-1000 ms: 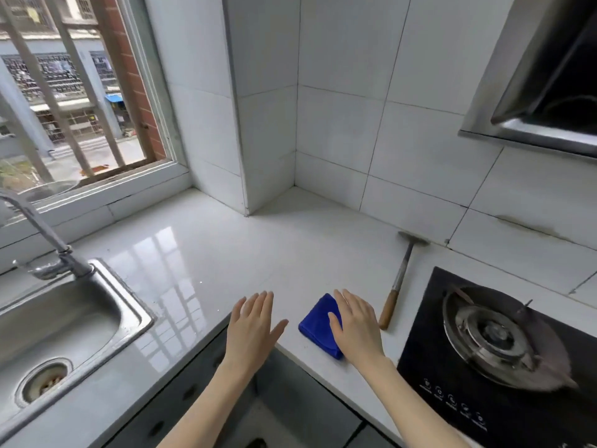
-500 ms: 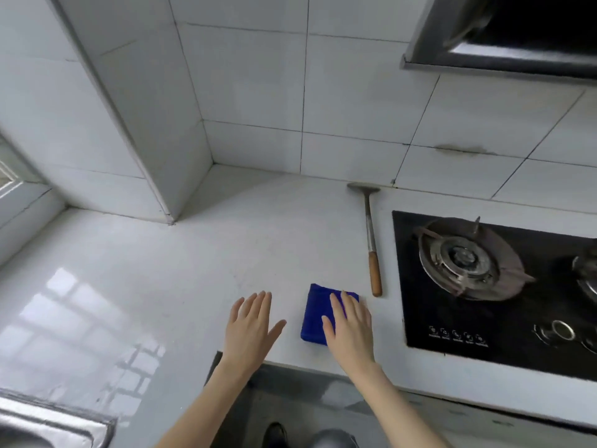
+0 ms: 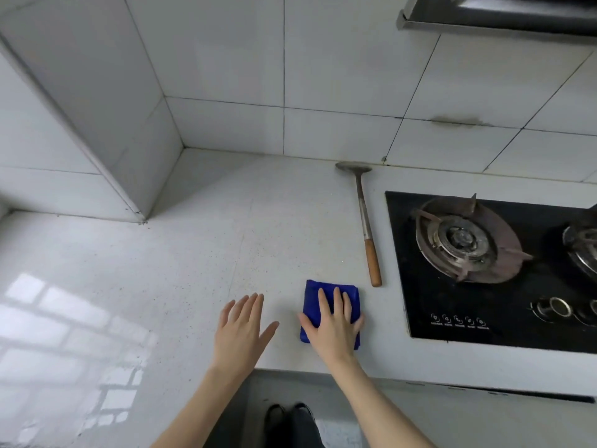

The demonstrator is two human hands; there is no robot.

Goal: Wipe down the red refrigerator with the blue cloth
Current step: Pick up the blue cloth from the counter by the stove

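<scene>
While the folded blue cloth (image 3: 332, 287) lies flat on the white counter (image 3: 193, 270) near its front edge, your right hand (image 3: 334, 328) rests on it, palm down, fingers extended, not gripping. Your left hand (image 3: 240, 331) hovers spread and empty just beside it. A wooden-handled spatula (image 3: 366, 227) lies between cloth and black gas hob (image 3: 420, 302).

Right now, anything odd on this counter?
Yes: a wooden-handled hammer lies on the kitchen counter beside the gas hob. A dark stain smears the wall tile above. The blue cloth looks neatly folded.
</scene>
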